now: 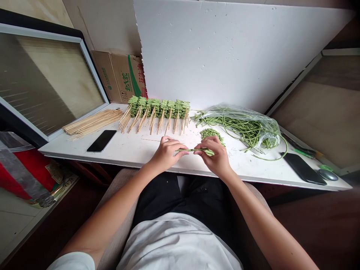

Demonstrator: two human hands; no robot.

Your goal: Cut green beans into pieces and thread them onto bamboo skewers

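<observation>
Right here, above the front edge of the counter [132, 153], I see a short green bean [191, 150] stretched level between the person's left hand [168, 152] and right hand [215, 154], the fingers of each pinched on it. Just beyond the right hand lies a pile of cut beans [211, 132]. A phone [101, 141] rests off to the left, near a heap of loose sticks [92, 122]. Farther back, long beans [239, 129] spill from a clear plastic bag [266, 122], and skewered beans [160, 107] stand stacked in a row, sticks pointing forward, before a cardboard box [119, 77].
</observation>
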